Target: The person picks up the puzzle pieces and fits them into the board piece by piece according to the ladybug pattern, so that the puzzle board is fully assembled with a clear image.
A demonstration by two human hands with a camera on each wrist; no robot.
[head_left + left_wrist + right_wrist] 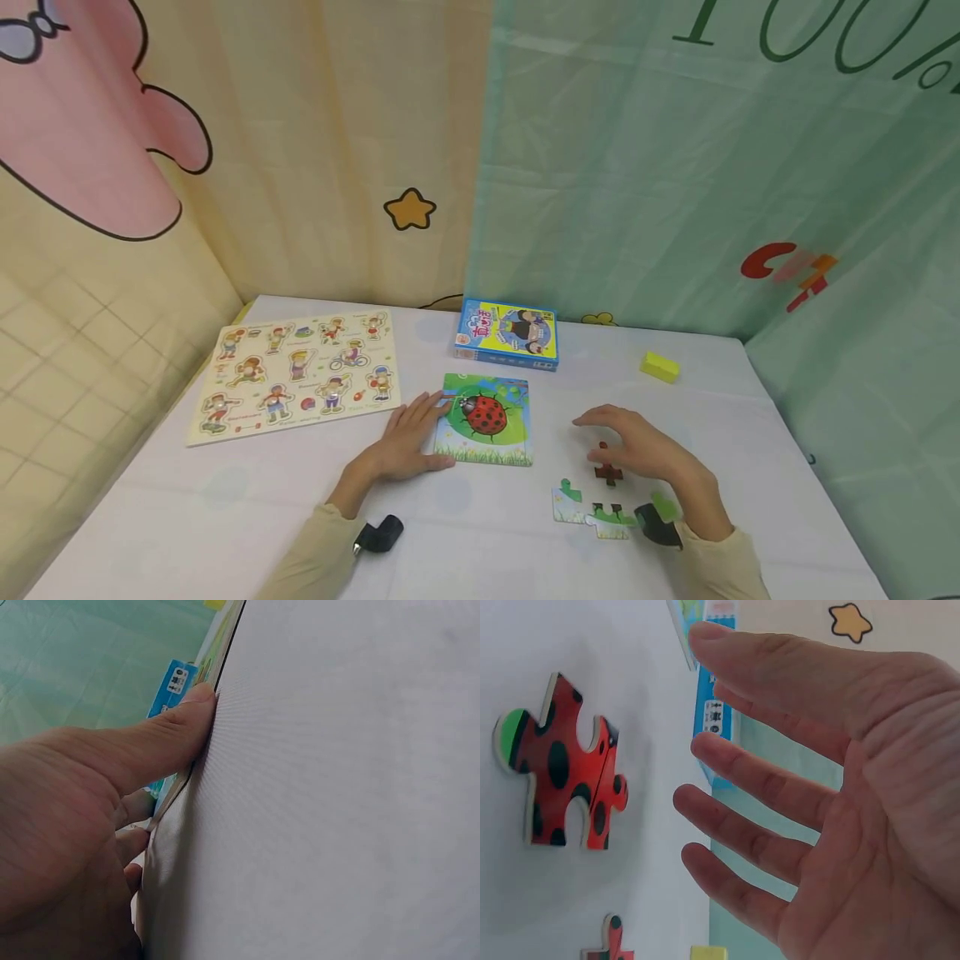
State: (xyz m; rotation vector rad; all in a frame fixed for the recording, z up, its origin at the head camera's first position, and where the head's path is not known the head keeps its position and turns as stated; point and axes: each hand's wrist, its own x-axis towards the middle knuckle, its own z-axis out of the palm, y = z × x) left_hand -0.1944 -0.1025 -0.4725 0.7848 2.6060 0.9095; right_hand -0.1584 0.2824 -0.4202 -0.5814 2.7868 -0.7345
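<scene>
A square ladybug puzzle board (517, 446) lies flat in the middle of the table. My left hand (405, 442) rests along its left side, fingers nearly straight and thumb near the lower left corner; in the left wrist view the thumb (161, 750) touches the board's edge. To the right of the board, my right hand (641, 446) hovers with spread fingers and holds nothing. Beneath it lies a red, black-spotted puzzle piece (562, 765), with part of another red piece (611, 951) farther along. Closer to me are a grass-and-sky piece (566, 505) and a grass-edged piece (609, 525).
A green piece (664, 507) shows beside the black right wrist camera (658, 527). A pale peg puzzle board (300, 379) with children figures lies at the left. Behind the ladybug board is a blue and yellow card box (506, 333); a yellow block (660, 367) sits at the back right.
</scene>
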